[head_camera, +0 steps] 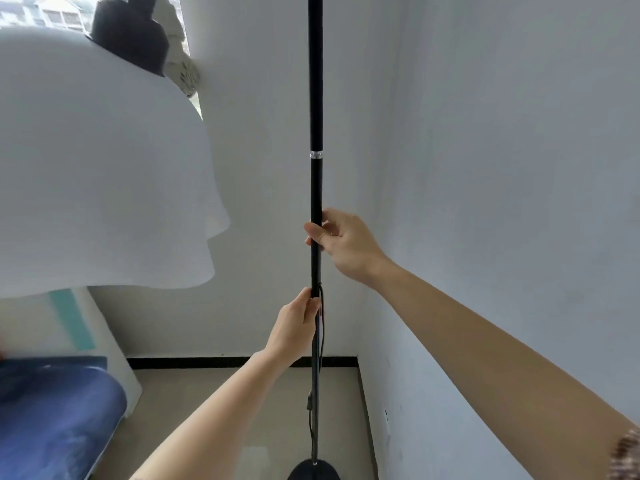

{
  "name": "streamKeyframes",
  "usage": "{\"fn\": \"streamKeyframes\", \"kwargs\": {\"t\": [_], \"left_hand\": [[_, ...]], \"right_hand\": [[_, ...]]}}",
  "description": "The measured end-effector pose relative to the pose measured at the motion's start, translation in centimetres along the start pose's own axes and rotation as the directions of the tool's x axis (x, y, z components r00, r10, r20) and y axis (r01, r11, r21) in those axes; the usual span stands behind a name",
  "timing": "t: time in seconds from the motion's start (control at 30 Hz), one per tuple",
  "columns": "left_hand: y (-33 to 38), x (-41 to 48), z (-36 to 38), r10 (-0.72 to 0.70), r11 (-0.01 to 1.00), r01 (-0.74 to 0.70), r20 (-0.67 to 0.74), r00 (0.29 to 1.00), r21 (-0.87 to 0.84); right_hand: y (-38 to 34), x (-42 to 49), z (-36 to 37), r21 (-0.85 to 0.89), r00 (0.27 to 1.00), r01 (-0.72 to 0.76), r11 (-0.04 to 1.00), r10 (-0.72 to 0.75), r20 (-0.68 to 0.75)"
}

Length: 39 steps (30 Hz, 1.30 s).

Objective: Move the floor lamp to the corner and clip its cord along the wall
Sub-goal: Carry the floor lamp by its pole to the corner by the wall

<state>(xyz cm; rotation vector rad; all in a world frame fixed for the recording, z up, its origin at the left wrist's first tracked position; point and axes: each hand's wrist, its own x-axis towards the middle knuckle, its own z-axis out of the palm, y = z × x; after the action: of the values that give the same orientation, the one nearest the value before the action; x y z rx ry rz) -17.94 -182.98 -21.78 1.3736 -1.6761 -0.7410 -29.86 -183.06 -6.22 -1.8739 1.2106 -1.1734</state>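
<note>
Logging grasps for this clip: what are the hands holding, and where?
Both grip the floor lamp's thin black metal pole mid-height: right hand above left hand.

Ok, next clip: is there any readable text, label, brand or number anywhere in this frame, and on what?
None can be read.
Slim black metal lamp pole: no print visible.
White fabric lamp shade: plain.
Small dark inline switch on the thin black cord: too small to show any marking.
Small dark mark low on the white right wall: too small to read.
</note>
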Motion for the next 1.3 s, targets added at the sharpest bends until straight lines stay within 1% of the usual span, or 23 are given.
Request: {"fn": "streamKeyframes", "kwargs": {"t": [0.2,0.3,0.53,1.0,1.13,1.3], "left_hand": [[-2.4,11.4,2.7,-0.003,1.0,0.003,0.006,1.0,-0.022],[-3.4,16.7,4.0,-0.031,0.999,0.031,0.015,0.999,-0.021],[-5.0,26.3,5.9,-0.057,0.998,0.057,0.004,0.998,0.018],[-8.8,38.9,8.7,-0.061,0.998,0.061,0.083,0.995,0.008],[-9.3,41.2,9.0,-0.029,0.999,0.03,0.11,0.993,-0.011],[-9.6,43.4,9.3,-0.01,0.998,0.021,0.196,0.981,-0.054]], "right_hand": [[6.1,10.0,-1.4,-0.025,1.0,-0.003,1.0,0.003,-0.007],[8.9,14.9,-2.2,-0.033,1.0,-0.015,0.999,0.015,0.0],[13.4,23.4,-3.0,-0.068,0.999,-0.036,0.997,0.036,0.003],[19.7,33.9,-3.5,-0.118,0.99,-0.142,0.983,0.138,-0.042],[20.7,35.8,-3.7,-0.121,0.986,-0.158,0.98,0.15,-0.075],[21.8,37.5,-4.2,-0.122,0.981,-0.17,0.978,0.157,-0.11]]}}
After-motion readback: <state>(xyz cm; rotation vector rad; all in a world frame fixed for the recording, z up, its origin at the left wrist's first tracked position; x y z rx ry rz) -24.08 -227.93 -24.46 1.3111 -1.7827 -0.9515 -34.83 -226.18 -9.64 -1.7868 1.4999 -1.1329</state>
